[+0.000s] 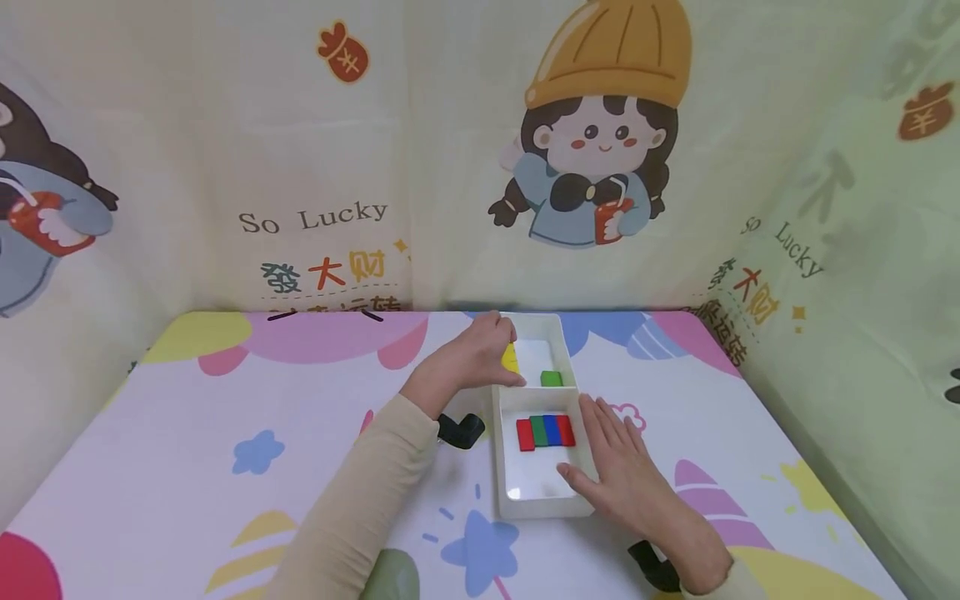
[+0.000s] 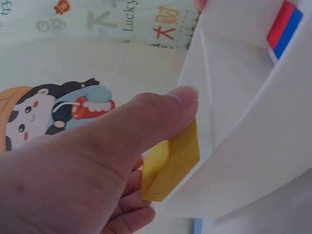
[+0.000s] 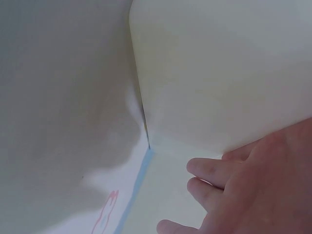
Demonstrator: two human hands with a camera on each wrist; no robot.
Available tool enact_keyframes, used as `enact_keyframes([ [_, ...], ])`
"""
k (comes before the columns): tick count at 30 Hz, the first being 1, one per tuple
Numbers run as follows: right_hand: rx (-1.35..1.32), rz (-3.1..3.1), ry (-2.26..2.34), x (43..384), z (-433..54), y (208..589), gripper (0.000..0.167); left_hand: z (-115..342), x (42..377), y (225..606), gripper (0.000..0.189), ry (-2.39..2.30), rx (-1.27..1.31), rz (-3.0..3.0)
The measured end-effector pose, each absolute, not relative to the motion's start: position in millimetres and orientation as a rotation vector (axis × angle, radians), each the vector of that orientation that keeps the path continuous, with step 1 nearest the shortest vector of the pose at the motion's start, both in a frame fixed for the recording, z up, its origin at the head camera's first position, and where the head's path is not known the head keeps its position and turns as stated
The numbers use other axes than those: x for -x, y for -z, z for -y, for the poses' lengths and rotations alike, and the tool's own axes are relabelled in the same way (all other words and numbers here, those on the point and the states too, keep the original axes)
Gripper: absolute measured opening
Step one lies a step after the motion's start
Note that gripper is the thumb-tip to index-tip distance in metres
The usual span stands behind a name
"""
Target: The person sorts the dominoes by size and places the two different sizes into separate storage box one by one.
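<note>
My left hand pinches a yellow block between thumb and fingers, at the left side of the far white tray. A light green block lies in that tray near its front wall. In the near white tray, a red block, a dark green block, a blue block and another red block lie side by side. Along that tray's right wall my right hand rests with straight fingers, its thumb reaching over the rim.
The two trays stand end to end on a table with a colourful printed cover. Behind the table hangs a printed cloth with cartoon figures, and more cloth closes off both sides. Black straps show at the wrists.
</note>
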State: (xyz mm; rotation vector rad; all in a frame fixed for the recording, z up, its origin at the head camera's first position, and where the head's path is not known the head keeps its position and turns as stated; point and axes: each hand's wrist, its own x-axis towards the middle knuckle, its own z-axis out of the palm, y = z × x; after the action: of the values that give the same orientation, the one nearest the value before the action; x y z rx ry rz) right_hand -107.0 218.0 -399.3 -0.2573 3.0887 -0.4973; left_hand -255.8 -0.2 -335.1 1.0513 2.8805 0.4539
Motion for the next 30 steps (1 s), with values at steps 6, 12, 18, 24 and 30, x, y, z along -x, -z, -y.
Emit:
enact_keyframes([
  [6,0.254,-3.093,0.508,108,-218,395,0.096,-14,264,338,0.060,-0.417,-1.073,-2.852],
  [12,0.237,-3.065,0.518,107,-215,393,0.098,-23,271,339,0.056,-0.374,-1.068,-2.841],
  [18,0.243,-3.103,0.483,108,-214,393,0.096,-33,275,341,0.059,-0.296,-1.071,-2.843],
  [24,0.220,-3.078,0.503,107,-214,395,0.097,-44,276,347,0.059,-0.220,-1.068,-2.808],
  [30,0.232,-3.096,0.495,107,-213,396,0.097,-52,277,352,0.051,-0.158,-1.105,-2.794],
])
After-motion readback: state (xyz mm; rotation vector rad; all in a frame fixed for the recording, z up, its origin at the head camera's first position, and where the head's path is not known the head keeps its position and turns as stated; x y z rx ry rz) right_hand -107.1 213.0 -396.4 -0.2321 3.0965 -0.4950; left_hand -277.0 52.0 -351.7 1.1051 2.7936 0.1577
